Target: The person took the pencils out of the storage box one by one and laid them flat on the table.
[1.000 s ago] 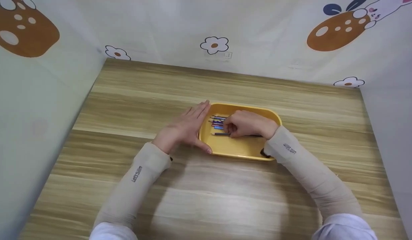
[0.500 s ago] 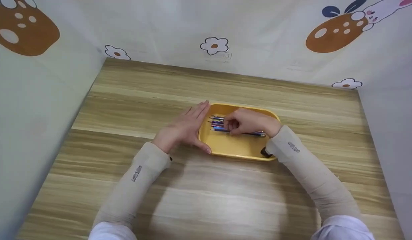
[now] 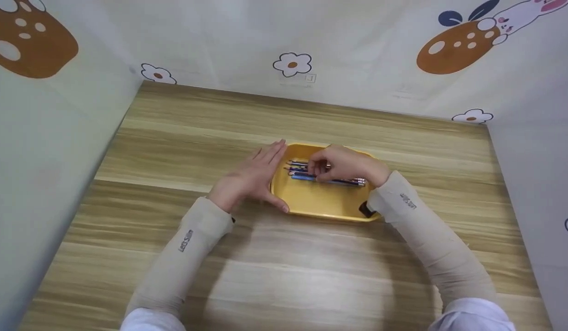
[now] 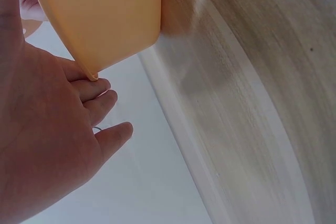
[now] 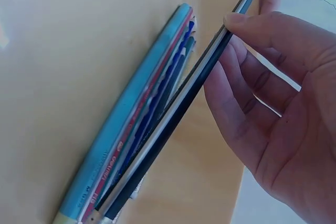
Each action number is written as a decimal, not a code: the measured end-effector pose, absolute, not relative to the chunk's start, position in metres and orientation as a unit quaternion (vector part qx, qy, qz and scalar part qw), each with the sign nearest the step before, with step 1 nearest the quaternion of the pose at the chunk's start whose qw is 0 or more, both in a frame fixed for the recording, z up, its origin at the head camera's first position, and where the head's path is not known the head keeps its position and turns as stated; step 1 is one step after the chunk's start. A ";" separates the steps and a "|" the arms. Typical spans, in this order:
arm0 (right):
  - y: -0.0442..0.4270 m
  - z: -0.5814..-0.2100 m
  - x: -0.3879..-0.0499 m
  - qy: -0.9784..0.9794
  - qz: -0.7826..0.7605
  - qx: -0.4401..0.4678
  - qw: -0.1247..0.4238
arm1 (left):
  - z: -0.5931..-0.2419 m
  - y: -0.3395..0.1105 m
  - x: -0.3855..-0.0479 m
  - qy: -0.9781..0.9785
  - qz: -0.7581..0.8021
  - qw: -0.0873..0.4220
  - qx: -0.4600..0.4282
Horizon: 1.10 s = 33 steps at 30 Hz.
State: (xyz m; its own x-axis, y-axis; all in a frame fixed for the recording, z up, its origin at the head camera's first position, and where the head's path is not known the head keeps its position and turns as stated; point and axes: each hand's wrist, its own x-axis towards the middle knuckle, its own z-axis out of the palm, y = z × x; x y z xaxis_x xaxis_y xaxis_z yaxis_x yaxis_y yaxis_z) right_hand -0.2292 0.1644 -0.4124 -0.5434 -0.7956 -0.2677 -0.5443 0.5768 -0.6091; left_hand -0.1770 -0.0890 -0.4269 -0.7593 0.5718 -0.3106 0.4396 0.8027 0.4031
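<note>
In the head view a yellow tray (image 3: 311,200) stands on the table, with several pencils lying side by side in it. My left hand (image 3: 249,181) rests against the tray's left end, its fingers straight and thumb spread; the left wrist view shows the fingers at the rim. My right hand (image 3: 343,163) is inside the tray. Seen from the right wrist, thumb and fingers pinch a dark pencil (image 5: 181,103) with a pale stripe, held slanted over the others. Beside it lie a thicker light blue pencil (image 5: 113,124) and a red pencil (image 5: 107,179). My right hand partly covers the pencils in the head view.
The wood-patterned table (image 3: 298,276) surrounds the tray. A pale printed curtain (image 3: 219,46) closes off the back and sides. A black piece (image 3: 366,210) at the right cuff hangs over the tray's near right corner.
My right hand has shifted toward the tray's far side, bringing the dark pencil from apart to close against the other pencils. My left hand has stayed at the tray's left end.
</note>
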 end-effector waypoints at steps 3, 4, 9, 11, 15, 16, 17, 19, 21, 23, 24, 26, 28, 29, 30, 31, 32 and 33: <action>0.167 -0.409 -0.228 0.848 -0.240 -0.393 0.264 | -0.428 -0.089 -0.177 0.924 0.156 0.210 0.279; 0.167 -0.408 -0.228 0.847 -0.242 -0.393 0.263 | -0.428 -0.089 -0.176 0.923 0.157 0.209 0.281; 0.170 -0.401 -0.227 0.847 -0.248 -0.391 0.260 | -0.430 -0.091 -0.175 0.923 0.168 0.207 0.277; 0.171 -0.397 -0.227 0.850 -0.245 -0.388 0.258 | -0.430 -0.091 -0.175 0.923 0.172 0.206 0.276; 0.173 -0.390 -0.228 0.854 -0.249 -0.376 0.259 | -0.431 -0.093 -0.175 0.923 0.172 0.205 0.277; 0.173 -0.389 -0.228 0.854 -0.251 -0.374 0.260 | -0.431 -0.094 -0.175 0.924 0.169 0.206 0.275; 0.173 -0.388 -0.229 0.855 -0.253 -0.371 0.261 | -0.431 -0.095 -0.175 0.925 0.166 0.207 0.272; 0.174 -0.386 -0.229 0.857 -0.255 -0.363 0.263 | -0.431 -0.096 -0.175 0.926 0.162 0.208 0.268; 0.176 -0.385 -0.228 0.858 -0.255 -0.357 0.265 | -0.431 -0.098 -0.175 0.927 0.159 0.210 0.265; 0.180 -0.383 -0.227 0.861 -0.256 -0.350 0.266 | -0.431 -0.098 -0.176 0.927 0.160 0.211 0.267; 0.182 -0.383 -0.227 0.862 -0.258 -0.347 0.266 | -0.431 -0.097 -0.176 0.926 0.162 0.211 0.268; 0.187 -0.380 -0.225 0.862 -0.266 -0.343 0.263 | -0.431 -0.095 -0.177 0.924 0.165 0.213 0.270; 0.190 -0.376 -0.224 0.862 -0.274 -0.343 0.255 | -0.430 -0.094 -0.178 0.924 0.165 0.214 0.271; 0.192 -0.373 -0.224 0.861 -0.277 -0.345 0.250 | -0.430 -0.093 -0.178 0.924 0.162 0.215 0.272; 0.193 -0.371 -0.223 0.862 -0.279 -0.348 0.243 | -0.429 -0.092 -0.179 0.924 0.161 0.214 0.273; 0.194 -0.368 -0.223 0.862 -0.280 -0.351 0.237 | -0.429 -0.091 -0.179 0.924 0.160 0.214 0.273; 0.194 -0.364 -0.222 0.862 -0.280 -0.353 0.230 | -0.429 -0.090 -0.179 0.925 0.157 0.213 0.274; 0.195 -0.361 -0.222 0.864 -0.279 -0.356 0.223 | -0.428 -0.089 -0.180 0.925 0.156 0.213 0.274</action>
